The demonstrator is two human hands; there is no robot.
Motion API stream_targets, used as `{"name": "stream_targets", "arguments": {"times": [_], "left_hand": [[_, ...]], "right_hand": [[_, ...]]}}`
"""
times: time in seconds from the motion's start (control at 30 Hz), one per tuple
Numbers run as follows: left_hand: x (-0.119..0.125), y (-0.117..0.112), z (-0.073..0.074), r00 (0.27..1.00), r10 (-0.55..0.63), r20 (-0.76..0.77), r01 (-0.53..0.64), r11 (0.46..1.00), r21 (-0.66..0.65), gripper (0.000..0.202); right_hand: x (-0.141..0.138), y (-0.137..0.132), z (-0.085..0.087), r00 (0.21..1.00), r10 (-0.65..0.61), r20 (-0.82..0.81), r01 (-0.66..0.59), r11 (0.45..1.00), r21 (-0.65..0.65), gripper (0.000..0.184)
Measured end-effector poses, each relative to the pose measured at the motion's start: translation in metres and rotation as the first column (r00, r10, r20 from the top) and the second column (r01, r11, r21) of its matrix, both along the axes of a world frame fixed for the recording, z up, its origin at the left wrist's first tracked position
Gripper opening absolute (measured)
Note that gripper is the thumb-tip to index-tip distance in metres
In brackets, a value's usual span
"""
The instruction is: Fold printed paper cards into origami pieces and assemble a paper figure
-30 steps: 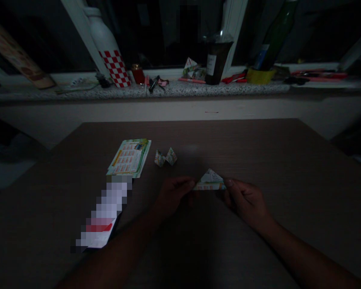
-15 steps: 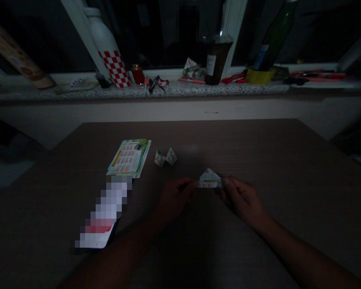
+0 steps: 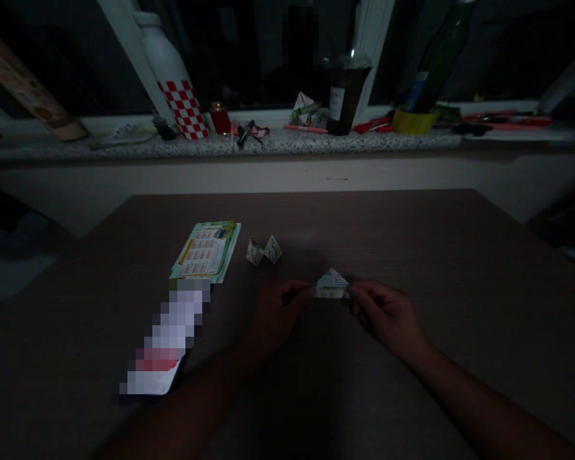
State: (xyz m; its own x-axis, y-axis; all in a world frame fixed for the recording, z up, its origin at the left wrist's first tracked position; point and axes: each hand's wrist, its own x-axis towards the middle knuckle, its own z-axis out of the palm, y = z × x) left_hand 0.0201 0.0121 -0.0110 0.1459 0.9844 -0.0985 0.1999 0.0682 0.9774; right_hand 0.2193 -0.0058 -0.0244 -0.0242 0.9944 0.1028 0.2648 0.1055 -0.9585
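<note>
A small piece of folded printed paper (image 3: 332,283), triangular on top with a flat band along its lower edge, is held up between my hands above the table. My left hand (image 3: 280,313) pinches its left end between thumb and fingers. At the right end, my right hand (image 3: 386,313) pinches the paper in the same way. Beyond my left hand stands a finished-looking folded paper shape (image 3: 264,250) with two pointed halves. To its left lies a stack of printed calendar sheets (image 3: 204,252).
A phone (image 3: 165,345) with a blurred screen lies on the table (image 3: 412,236), beside my left forearm. Along the granite windowsill (image 3: 278,142) stand a red-and-white checked bottle (image 3: 177,89), a dark cup (image 3: 345,96), a green bottle (image 3: 443,51) and small odds and ends. The scene is dim.
My right hand and the paper's right end have shifted slightly left. My left hand keeps its pinch with hardly any movement. Everything else stays where it was.
</note>
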Motion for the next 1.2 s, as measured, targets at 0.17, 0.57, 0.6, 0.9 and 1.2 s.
{"name": "stream_targets", "arguments": {"times": [0.17,0.57,0.6,0.9,1.2], "left_hand": [[0.0011,0.0007,-0.0032,0.998,0.067,0.008,-0.067,0.998,0.014,0.021],[-0.0016,0.0019,-0.0035,0.992,0.116,-0.057,-0.111,0.990,0.092,0.016],[-0.0019,0.0019,-0.0037,0.992,0.114,-0.059,-0.108,0.989,0.100,0.015],[-0.0026,0.0005,-0.0036,0.994,0.100,-0.047,-0.094,0.990,0.107,0.017],[-0.0020,-0.0014,-0.0012,0.997,0.046,-0.060,-0.040,0.995,0.095,0.023]], "right_hand": [[-0.0017,-0.0011,-0.0030,0.997,-0.042,-0.058,0.041,0.999,-0.003,0.025],[-0.0022,0.0021,-0.0026,0.986,-0.156,-0.056,0.159,0.986,0.052,0.017],[-0.0017,0.0025,-0.0038,0.987,-0.157,-0.039,0.159,0.985,0.061,0.018],[0.0010,0.0005,-0.0065,0.977,-0.190,0.101,0.177,0.976,0.126,0.022],[0.0017,0.0003,-0.0062,0.984,-0.137,0.115,0.120,0.982,0.148,0.020]]}}
